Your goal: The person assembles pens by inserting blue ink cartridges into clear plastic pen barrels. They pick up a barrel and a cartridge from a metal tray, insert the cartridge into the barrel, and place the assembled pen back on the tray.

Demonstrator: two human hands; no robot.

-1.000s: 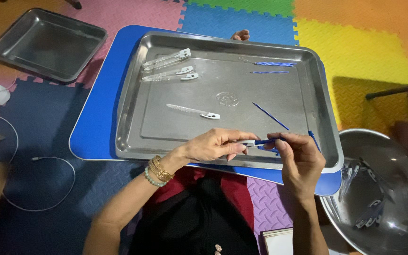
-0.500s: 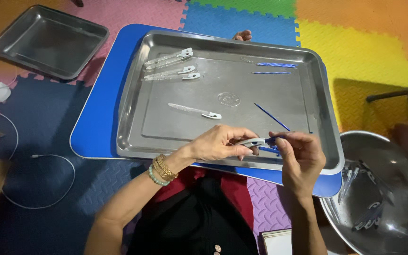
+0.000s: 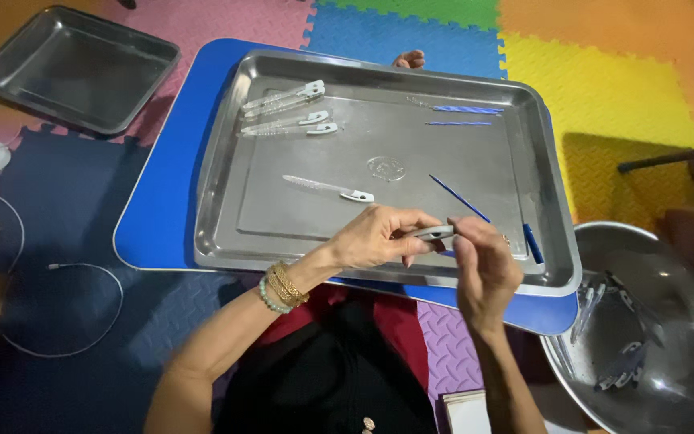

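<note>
My left hand (image 3: 375, 239) pinches a short grey-white pen barrel (image 3: 431, 233) over the near edge of a large steel tray (image 3: 222, 201). My right hand (image 3: 483, 269) meets it from the right, with its fingertips closed on the barrel's end. Three more pale barrels lie in the tray: two at the far left (image 3: 283, 98) (image 3: 291, 125) and one in the middle (image 3: 327, 189). Thin blue refills lie at the far right (image 3: 466, 109) and in the middle right (image 3: 459, 198). A short blue piece (image 3: 532, 243) rests by the right rim.
The tray sits on a blue board (image 3: 154, 217) over coloured foam floor tiles. A round steel bowl (image 3: 668, 265) at the right holds several pen parts. A smaller empty steel tray (image 3: 74, 68) lies far left. A thin cable (image 3: 58, 309) loops at the left.
My two hands have come together. The blue refill seen in my right fingers a second ago is now hidden between the fingers and the barrel.
</note>
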